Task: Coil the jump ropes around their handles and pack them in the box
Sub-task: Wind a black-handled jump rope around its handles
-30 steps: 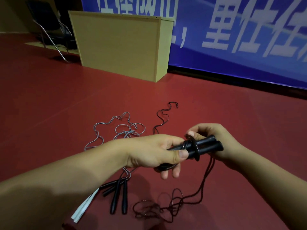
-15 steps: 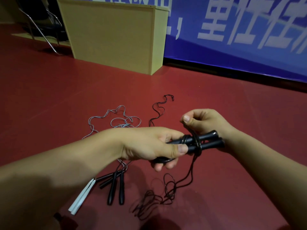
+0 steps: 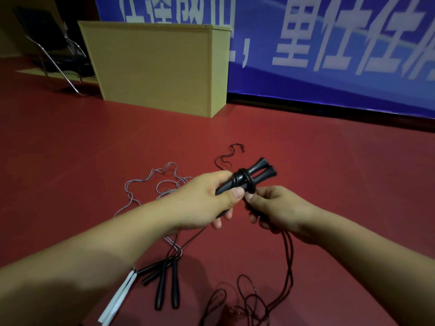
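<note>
Left hand [image 3: 207, 203] has its thumb and fingers clamped round the pair of black handles [image 3: 249, 178], held up over the red floor [image 3: 70, 161]. Right hand [image 3: 275, 208] is pinching the black rope [image 3: 288, 260] just below the couple of wraps already on. I'd keep that strand taut and lay each turn snug beside the last, since loads of slack's still piled on the floor. Can't see any box yet
</note>
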Motion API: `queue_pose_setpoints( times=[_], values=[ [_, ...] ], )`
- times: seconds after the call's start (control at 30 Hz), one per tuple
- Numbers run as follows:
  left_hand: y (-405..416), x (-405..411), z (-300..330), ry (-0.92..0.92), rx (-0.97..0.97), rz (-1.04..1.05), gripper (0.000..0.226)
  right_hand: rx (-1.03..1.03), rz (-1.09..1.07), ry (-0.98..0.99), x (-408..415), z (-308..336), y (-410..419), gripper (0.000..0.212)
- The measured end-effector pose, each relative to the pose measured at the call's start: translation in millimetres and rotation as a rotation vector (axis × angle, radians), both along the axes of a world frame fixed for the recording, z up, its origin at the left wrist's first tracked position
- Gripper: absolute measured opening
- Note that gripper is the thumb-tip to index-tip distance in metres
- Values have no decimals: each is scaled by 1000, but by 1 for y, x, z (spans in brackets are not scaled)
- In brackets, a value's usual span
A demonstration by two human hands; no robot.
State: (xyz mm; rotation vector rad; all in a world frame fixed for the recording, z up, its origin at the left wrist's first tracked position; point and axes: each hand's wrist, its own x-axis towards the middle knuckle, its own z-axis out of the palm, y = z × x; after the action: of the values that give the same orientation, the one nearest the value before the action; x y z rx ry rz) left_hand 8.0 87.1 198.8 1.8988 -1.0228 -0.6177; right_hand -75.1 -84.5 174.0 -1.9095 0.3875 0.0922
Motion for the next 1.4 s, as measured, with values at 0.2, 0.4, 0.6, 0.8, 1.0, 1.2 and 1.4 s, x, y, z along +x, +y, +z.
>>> queue_pose_setpoints(
  times=[0.2, 0.4, 0.6, 0.8, 1.0, 1.2, 1.4],
  values=[
    [0, 15, -10, -169, 51, 154, 4, -53, -23, -100, -8, 2, 12, 29],
    [-1, 25, -21, -286, 31, 234, 6, -183, -47, -226, -12, 10, 25, 36],
    [-1, 29, -26, -290, 65, 275, 9, -362, 11, -195, -13, 18, 26, 33],
    [2, 34, -29, -285, 136, 253, 11, -522, 42, -219, -13, 18, 32, 33],
    [8, 45, -30, -209, 163, 264, 8, -507, 49, -264, -17, 17, 45, 35],
    [7, 37, -25, -232, 292, 119, 12, -444, -9, -317, -8, 16, 38, 22],
    [1, 24, -19, -332, 342, -43, 9, -566, -176, -346, 3, 18, 21, 20]
  ],
)
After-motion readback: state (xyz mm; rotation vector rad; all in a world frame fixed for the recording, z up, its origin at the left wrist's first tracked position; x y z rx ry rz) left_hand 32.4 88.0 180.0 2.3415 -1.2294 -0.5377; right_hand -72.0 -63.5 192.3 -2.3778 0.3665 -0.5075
